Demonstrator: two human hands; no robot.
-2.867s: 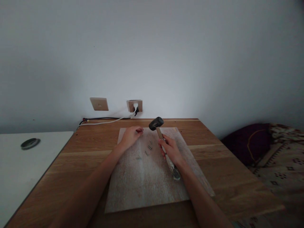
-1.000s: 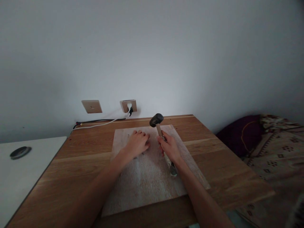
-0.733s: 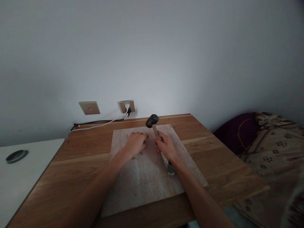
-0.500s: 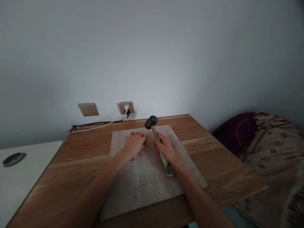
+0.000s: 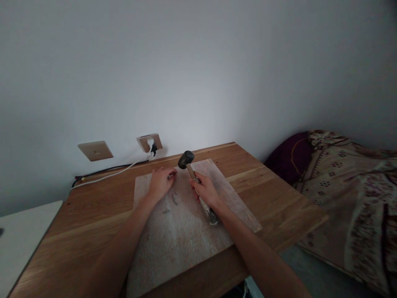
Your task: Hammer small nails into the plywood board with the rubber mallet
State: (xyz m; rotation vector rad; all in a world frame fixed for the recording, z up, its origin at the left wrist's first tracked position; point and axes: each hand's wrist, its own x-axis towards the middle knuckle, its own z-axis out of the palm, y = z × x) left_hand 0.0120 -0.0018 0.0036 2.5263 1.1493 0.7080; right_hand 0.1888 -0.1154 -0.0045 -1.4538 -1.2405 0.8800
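Note:
My right hand (image 5: 204,190) is wrapped round the handle of a rubber mallet (image 5: 186,159), dark head up and tilted to the left over the board. The handle's worn lower end shows below the fist. My left hand (image 5: 161,182) is closed near the far left edge of the pale wooden board (image 5: 182,240). Something small and dark shows between its thumb and fingers, too small to name. Just below that hand, a few small, thin grey pieces (image 5: 175,200) lie on the board.
The board lies on a brown wooden table (image 5: 263,182) against the wall. White and black cables (image 5: 114,170) run along its back edge to a wall socket (image 5: 150,143). A white surface (image 5: 27,231) stands at left, patterned bedding (image 5: 335,186) and a purple cushion (image 5: 288,159) at right.
The view has turned a little to the right. My left hand has moved off the small grey pieces, uncovering more of them. The mallet stays raised in my right hand.

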